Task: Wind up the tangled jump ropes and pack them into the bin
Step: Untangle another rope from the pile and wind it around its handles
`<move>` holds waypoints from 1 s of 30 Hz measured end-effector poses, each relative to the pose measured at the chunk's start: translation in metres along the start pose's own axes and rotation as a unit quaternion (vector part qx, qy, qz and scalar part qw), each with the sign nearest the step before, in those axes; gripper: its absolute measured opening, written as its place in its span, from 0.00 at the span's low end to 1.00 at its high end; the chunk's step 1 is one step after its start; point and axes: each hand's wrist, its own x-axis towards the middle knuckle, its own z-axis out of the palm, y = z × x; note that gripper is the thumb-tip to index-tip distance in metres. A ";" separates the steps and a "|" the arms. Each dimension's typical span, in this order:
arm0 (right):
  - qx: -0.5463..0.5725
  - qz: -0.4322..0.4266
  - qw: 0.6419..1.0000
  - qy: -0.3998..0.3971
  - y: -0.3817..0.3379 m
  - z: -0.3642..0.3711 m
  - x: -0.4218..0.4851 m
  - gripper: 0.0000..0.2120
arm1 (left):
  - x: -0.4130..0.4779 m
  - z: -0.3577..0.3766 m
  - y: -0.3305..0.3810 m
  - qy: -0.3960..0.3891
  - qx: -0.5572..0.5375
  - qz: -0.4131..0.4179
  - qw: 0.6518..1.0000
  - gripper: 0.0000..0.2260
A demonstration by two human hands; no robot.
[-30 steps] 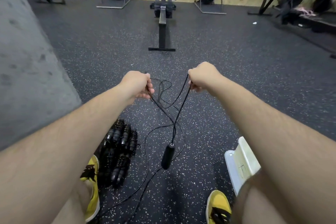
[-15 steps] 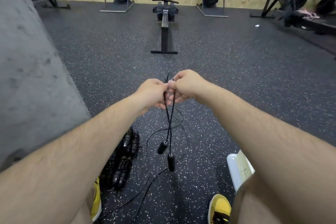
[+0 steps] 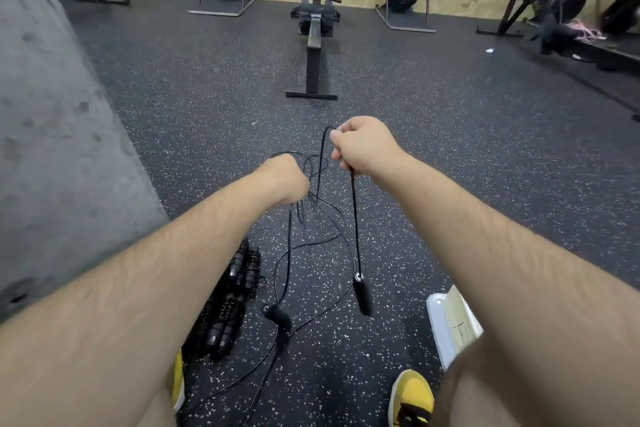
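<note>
1. Jump rope (image 3: 355, 218): thin black cord, held up in the air between both hands. Crossed loops bunch near the left hand and the slack trails down to the floor (image 3: 467, 156).
2. One handle (image 3: 363, 295) dangles off the straight strand. The other handle (image 3: 277, 315) sits lower; cannot tell if it touches the floor.
3. Right hand (image 3: 363, 146): grip closed, fingers curled round the cord, with a bend of cord sticking out on top.
4. Left hand (image 3: 287, 180): fist seen from the back, fingers hidden. Strands exit above and below it, so the grip likely holds the bunch.
5. Risk: spreading the hands while the loops are crossed probably cinches the tangle into a knot.
6. Risk: the dangling handle may swing through a loop and add a twist.
7. Risk: slack runs down between the yellow shoes (image 3: 412, 392). A foot on it would yank the jump rope out of the grip.
8. Risk: slack lies just beside the pile of other ropes (image 3: 232, 298), so dragging it could hook them.
9. Bin (image 3: 450, 326): lower right, partly behind the right arm. The rope is not in it yet.
</note>
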 end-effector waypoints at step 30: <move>0.099 0.027 0.915 -0.391 0.004 -0.043 -0.023 0.11 | 0.016 0.003 0.020 -0.154 -0.440 -0.021 0.885 0.16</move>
